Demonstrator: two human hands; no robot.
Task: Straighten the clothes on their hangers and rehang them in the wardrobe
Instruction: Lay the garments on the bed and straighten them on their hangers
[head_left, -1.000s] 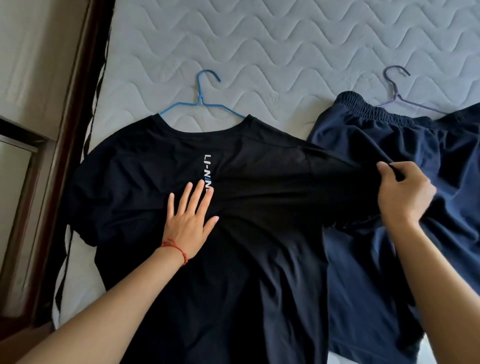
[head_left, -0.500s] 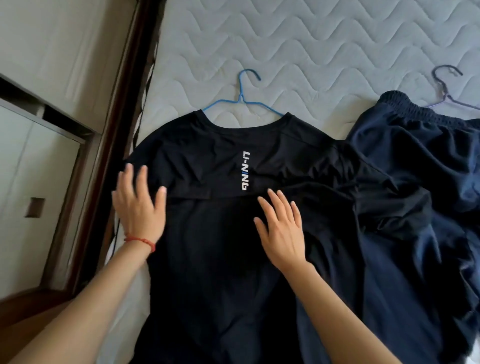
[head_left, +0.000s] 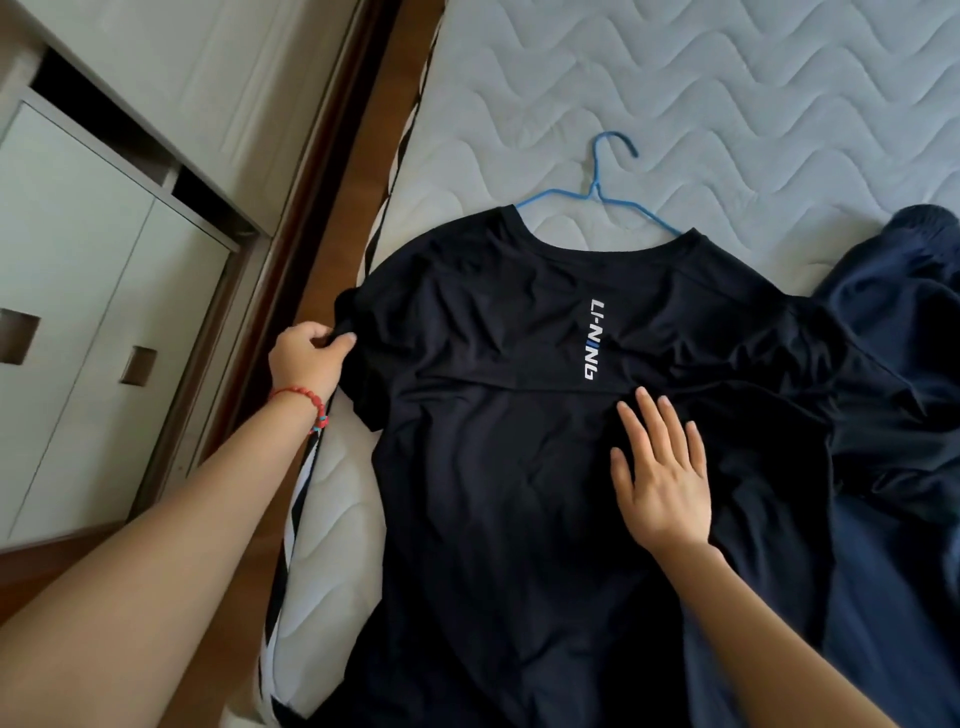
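Our left hand (head_left: 306, 358) pinches the sleeve edge of the black T-shirt (head_left: 493, 467) at the mattress (head_left: 727, 104) edge; our right hand (head_left: 662, 478) lies flat, fingers spread, on its back. White "LI-NING" lettering (head_left: 592, 339) runs down it. A blue wire hanger (head_left: 597, 195) sits in the collar.

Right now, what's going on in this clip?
A person is straightening a black T-shirt laid flat on a mattress, with a blue hanger poking out of its neck. The left hand pinches the sleeve edge near the side of the bed, while the right hand lies flat on the middle of the shirt. Navy shorts lie bunched alongside.
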